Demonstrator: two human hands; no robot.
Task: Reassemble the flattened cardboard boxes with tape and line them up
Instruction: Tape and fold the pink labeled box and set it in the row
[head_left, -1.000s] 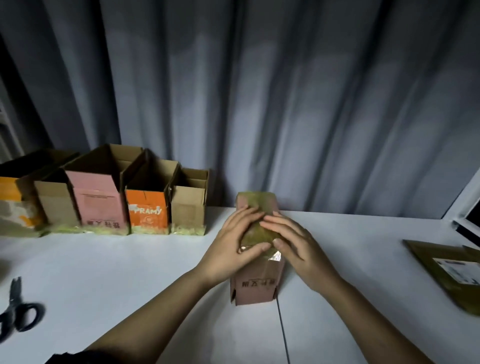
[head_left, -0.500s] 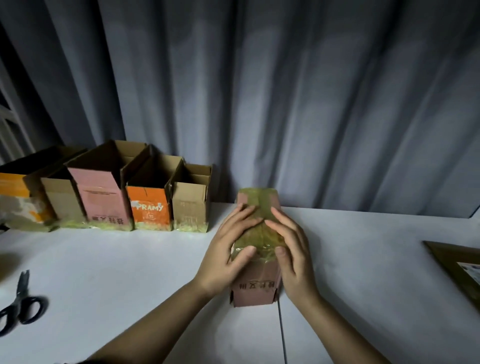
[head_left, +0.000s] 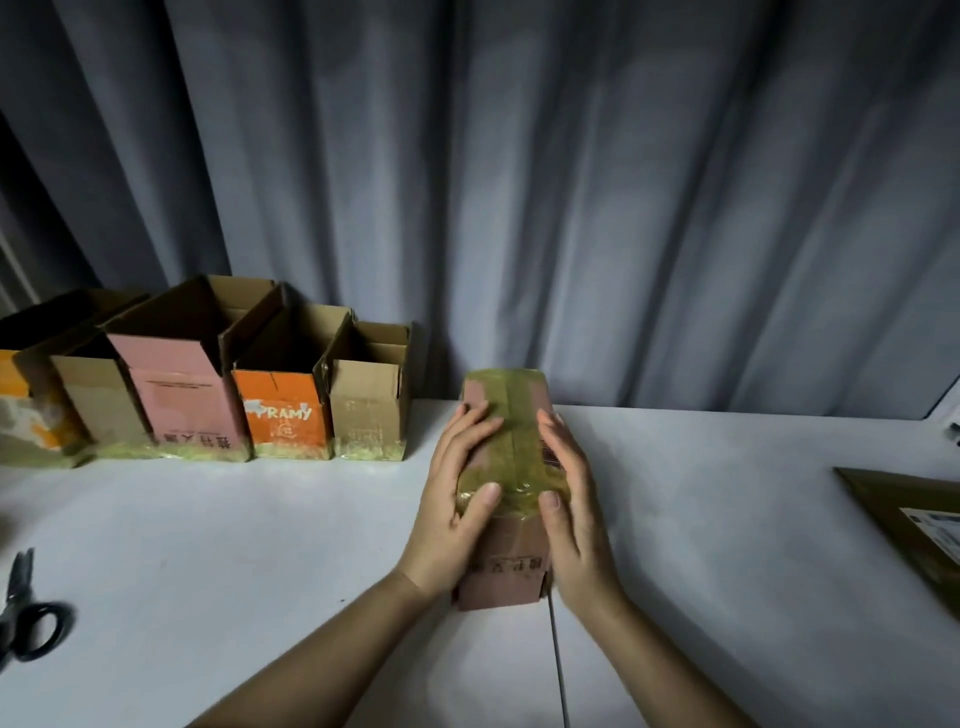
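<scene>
Left hand (head_left: 457, 499) and right hand (head_left: 571, 499) flank taped pink box (head_left: 511, 566), fingers straight, pressing; box print blurred; scissors (head_left: 26, 608) cut off.

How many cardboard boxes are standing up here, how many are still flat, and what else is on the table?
Open boxes in the row: 5
Taped box under both hands: 1
Flat box: 1
Scissors: 1
Total: 8

Dim, soft, wide-angle edge distortion
</scene>
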